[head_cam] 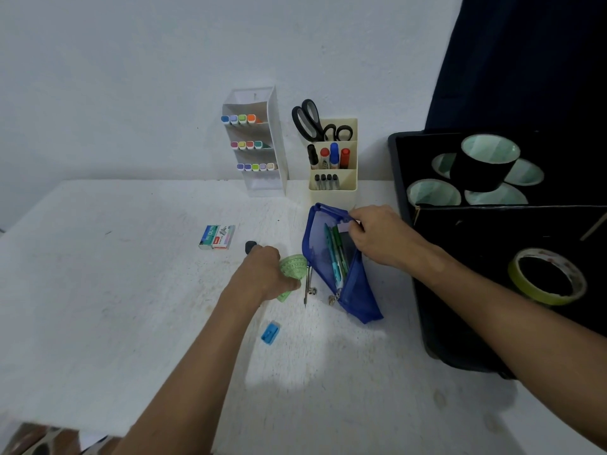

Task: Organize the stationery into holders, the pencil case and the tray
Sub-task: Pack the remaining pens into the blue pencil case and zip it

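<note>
Left hand (262, 270) grips a green protractor (292, 267) just left of the blue pencil case (331, 257); a compass (308, 287) lies between them. Further left of the case lie staple boxes (216, 237), nearer the camera a blue sharpener (270, 332). Right hand (381, 234) pinches the case's open top edge. Right of the case stands the black tray (437, 290) with tape rolls (547, 276).

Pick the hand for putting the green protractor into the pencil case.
Left. The left hand already grips the green protractor right beside the pencil case. The right hand is pinching the case's top edge, holding the mouth open, so it should probably stay there.
</note>
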Action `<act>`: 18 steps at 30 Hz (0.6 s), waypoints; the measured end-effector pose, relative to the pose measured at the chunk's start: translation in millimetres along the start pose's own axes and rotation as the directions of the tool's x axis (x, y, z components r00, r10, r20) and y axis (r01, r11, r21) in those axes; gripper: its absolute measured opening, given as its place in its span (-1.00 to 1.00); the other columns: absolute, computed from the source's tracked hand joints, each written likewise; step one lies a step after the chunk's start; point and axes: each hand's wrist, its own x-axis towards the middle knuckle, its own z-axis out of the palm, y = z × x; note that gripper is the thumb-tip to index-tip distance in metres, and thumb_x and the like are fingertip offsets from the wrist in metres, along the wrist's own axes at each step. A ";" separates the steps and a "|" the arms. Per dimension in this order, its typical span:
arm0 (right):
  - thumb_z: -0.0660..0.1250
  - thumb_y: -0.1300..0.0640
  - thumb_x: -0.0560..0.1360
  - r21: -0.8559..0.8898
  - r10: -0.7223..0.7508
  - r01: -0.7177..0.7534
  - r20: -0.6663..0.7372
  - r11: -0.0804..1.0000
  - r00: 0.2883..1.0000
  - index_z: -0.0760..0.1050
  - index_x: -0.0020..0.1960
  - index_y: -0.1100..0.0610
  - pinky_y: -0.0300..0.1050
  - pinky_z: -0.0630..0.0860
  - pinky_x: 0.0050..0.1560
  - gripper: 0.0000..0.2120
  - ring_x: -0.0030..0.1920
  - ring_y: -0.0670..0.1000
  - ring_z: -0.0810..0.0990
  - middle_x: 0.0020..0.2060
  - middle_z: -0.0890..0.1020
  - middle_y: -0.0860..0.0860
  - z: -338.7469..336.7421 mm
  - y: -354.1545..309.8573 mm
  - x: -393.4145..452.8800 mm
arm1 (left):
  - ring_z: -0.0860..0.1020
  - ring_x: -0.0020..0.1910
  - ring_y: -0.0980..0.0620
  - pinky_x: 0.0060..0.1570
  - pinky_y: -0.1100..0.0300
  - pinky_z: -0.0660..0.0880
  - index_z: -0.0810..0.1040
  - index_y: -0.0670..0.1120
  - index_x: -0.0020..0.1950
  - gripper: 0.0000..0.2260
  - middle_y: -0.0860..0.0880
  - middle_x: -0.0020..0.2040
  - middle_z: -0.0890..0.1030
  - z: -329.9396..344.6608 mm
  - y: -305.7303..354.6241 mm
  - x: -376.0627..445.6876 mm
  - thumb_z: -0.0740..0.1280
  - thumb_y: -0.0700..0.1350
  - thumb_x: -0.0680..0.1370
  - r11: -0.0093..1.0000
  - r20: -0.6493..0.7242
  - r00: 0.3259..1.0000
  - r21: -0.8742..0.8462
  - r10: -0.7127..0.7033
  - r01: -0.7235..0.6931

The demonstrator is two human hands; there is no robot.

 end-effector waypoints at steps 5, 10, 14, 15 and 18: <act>0.12 0.10 0.60 0.005 0.011 -0.011 0.002 1.000 1.000 0.55 0.00 0.22 -0.17 0.48 -0.34 -0.73 -0.21 0.06 0.59 -0.12 0.60 0.14 0.4 -0.3 -0.4 | 0.47 -0.02 0.01 -0.10 0.19 0.47 0.50 -0.20 0.20 -0.54 -0.13 0.09 0.55 -2.2 1.3 1.0 0.48 0.00 0.41 0.994 -0.087 0.995 0.096 0.051 -0.042; 0.12 0.11 0.60 0.013 0.015 -0.016 0.007 1.000 1.000 0.56 0.00 0.23 -0.17 0.46 -0.35 -0.72 -0.24 0.06 0.58 -0.13 0.61 0.16 -0.5 -0.2 -0.4 | 0.48 -0.24 0.03 -0.45 0.25 0.34 0.50 -0.16 -0.08 -0.70 0.00 -0.30 0.46 -0.6 5.5 -3.3 0.48 -0.01 0.36 0.965 -0.124 0.975 0.211 0.184 -0.156; 0.12 0.12 0.60 0.015 0.017 -0.017 0.009 1.000 1.000 0.55 0.01 0.23 -0.22 0.37 -0.43 -0.73 -0.30 0.03 0.55 -0.15 0.60 0.15 -1.2 -0.4 -1.5 | 0.49 -0.30 0.02 -0.37 0.23 0.37 0.40 -0.09 -0.22 -0.76 0.04 -0.36 0.39 5.0 7.6 -10.3 0.41 0.00 0.42 0.913 -0.144 0.950 0.347 0.278 -0.214; 0.12 0.12 0.59 0.007 0.014 -0.014 0.007 1.000 1.000 0.55 0.01 0.23 -0.23 0.36 -0.43 -0.73 -0.31 0.02 0.54 -0.15 0.60 0.14 -1.2 -0.6 -1.7 | 0.47 -0.32 0.03 -0.37 0.24 0.36 0.39 -0.08 -0.24 -0.76 0.05 -0.38 0.37 4.1 7.4 -11.1 0.39 0.01 0.45 0.898 -0.154 0.945 0.385 0.289 -0.212; 0.12 0.12 0.59 0.002 0.009 -0.009 0.004 1.000 1.000 0.55 -0.01 0.24 -0.22 0.37 -0.41 -0.73 -0.29 0.04 0.55 -0.15 0.60 0.15 -0.9 -0.7 -1.4 | 0.46 -0.30 0.03 -0.36 0.23 0.34 0.41 -0.08 -0.21 -0.80 0.04 -0.39 0.33 -3.3 6.3 -12.7 0.34 0.00 0.50 0.875 -0.182 0.938 0.446 0.295 -0.189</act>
